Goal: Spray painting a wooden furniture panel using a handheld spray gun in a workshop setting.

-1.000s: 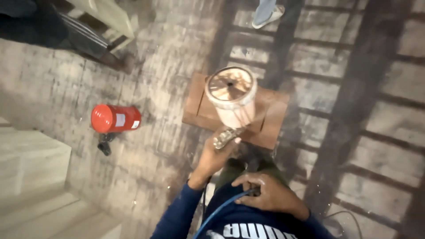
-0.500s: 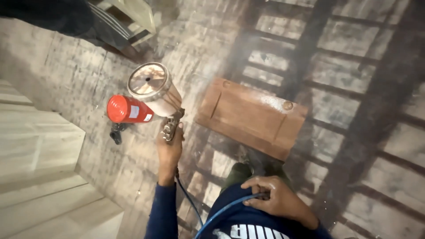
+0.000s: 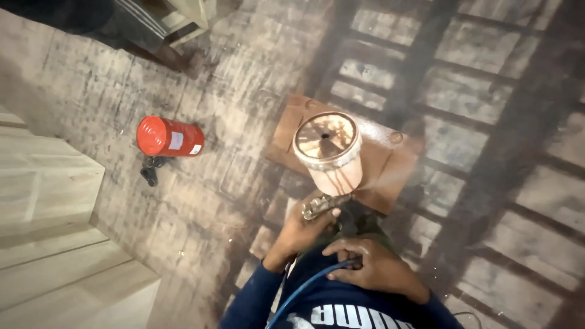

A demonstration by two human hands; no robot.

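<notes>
Spraying step in hand, judged from the grip and aim. Left hand (image 3: 304,228) is clenched around the handle of a metal spray gun with a stained off-white plastic cup on top (image 3: 329,155), held up over a flat brown wooden panel (image 3: 390,176) that lies on the paint-marked floor (image 3: 231,140), centre of view. The gun's cup hides much of the panel's near-left part; a faint mist shows to the right of the cup. Right hand (image 3: 372,268) is near the body, fingers curled round a thin blue air hose (image 3: 304,292) that runs down past the dark blue sleeve.

Far left on the floor lies a red cylindrical metal can on its side (image 3: 169,137), well apart from the panel. Pale wooden boards (image 3: 55,231) sit at the near left. Dark overspray stripes cross the floor on the right.

Next move likely calls for keeping the nozzle pointed at the panel and the hose slack clear of the wet surface.
</notes>
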